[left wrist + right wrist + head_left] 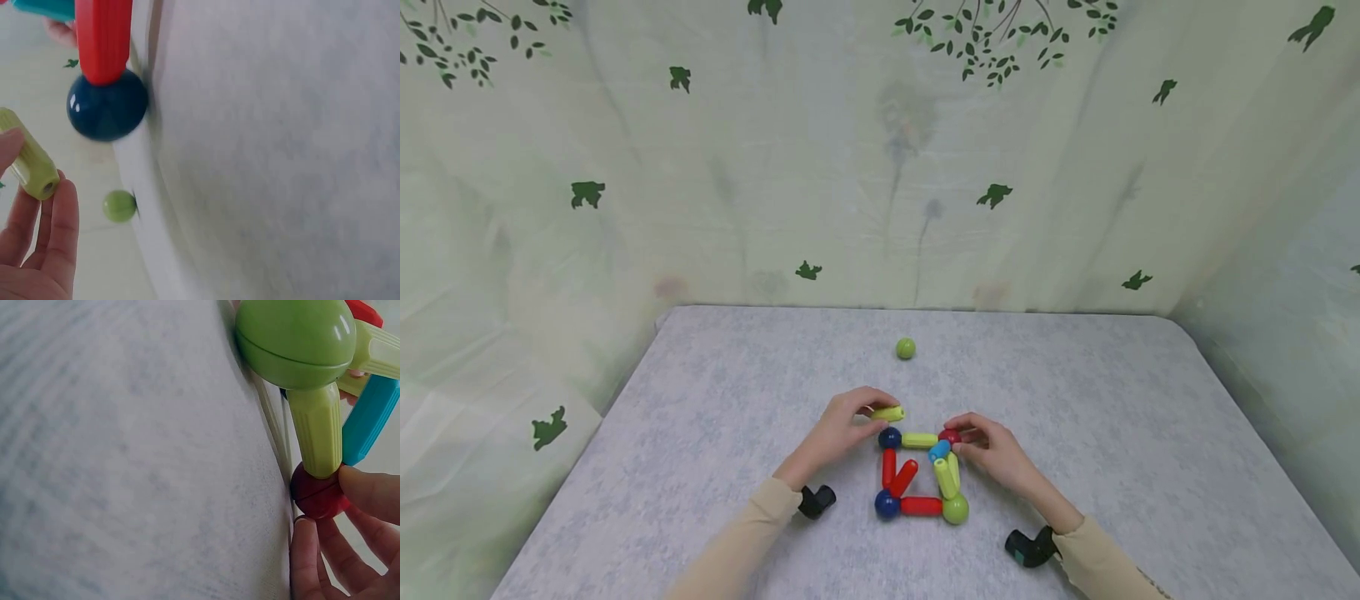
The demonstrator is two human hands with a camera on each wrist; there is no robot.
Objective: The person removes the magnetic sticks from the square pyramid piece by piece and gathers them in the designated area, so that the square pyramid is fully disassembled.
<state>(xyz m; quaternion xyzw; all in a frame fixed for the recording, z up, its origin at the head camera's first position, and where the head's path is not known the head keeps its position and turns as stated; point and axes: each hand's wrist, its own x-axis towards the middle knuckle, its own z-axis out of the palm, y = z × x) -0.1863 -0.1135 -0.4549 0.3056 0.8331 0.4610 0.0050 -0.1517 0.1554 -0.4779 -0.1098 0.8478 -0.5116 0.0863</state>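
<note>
While left hand (844, 421) pinches rod (891, 413), right hand (995, 452) red ball (319, 495), grey tabletop (737, 375), leafy curtain (835, 167)

From the head we look forward and down across the desk (1090, 400), from well back. From each wrist we look low along it, close and tipped sideways. Head and left wrist share the lone green ball (906, 348); head and right wrist, the red ball (317, 499).

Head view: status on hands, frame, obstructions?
Left hand pinches yellow-green rod. Right hand holds red corner ball of square frame. Loose green ball beyond, clear of both hands.
</note>
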